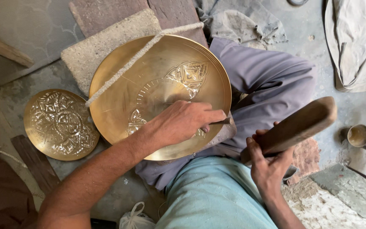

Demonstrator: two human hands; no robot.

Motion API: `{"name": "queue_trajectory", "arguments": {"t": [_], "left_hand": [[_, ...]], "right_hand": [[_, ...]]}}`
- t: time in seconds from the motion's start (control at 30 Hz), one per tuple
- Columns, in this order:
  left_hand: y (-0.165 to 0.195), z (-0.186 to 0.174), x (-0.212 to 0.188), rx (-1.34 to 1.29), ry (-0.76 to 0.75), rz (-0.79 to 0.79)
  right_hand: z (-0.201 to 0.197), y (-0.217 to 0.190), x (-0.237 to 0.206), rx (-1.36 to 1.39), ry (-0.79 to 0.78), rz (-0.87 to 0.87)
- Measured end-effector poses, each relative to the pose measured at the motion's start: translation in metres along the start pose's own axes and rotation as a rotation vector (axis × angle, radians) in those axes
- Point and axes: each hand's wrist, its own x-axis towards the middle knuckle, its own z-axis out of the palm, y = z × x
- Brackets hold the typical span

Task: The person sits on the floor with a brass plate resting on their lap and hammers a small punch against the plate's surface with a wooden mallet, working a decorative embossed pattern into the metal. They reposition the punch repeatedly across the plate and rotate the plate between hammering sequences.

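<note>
A large round brass plate (149, 80) rests tilted on my lap, partly engraved with a diamond motif near its upper right. My left hand (183, 121) lies on the plate's lower part, pinching a thin metal chisel (222, 122) whose tip meets the plate near its right rim. My right hand (267, 163) grips the handle end of a wooden mallet (295, 125), raised to the right of the plate and apart from the chisel. A white cord (136, 59) runs diagonally across the plate's upper left.
A smaller, fully engraved brass plate (60, 124) lies on the floor at left. A rough grey cushion (102, 42) sits behind the big plate. Crumpled cloth (356, 42) is at top right, a small brass cup (359, 135) at right, wooden slats at left.
</note>
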Motion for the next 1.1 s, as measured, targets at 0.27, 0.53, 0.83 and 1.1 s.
{"name": "queue_trajectory", "arguments": {"t": [0.27,0.53,0.83,1.1], "left_hand": [[-0.004,0.006,-0.016,-0.073,0.073,-0.001],[-0.011,0.013,-0.029,-0.049,0.151,-0.003],[-0.017,0.02,-0.043,-0.108,0.327,-0.026],[-0.02,0.027,-0.053,-0.026,0.409,-0.072]], "right_hand": [[-0.003,0.006,0.01,-0.262,-0.007,-0.191],[-0.003,-0.021,0.017,-0.164,-0.137,0.098],[-0.006,-0.052,0.032,-0.465,-0.168,-0.293],[0.007,-0.081,0.044,-0.58,-0.176,-0.485]]}}
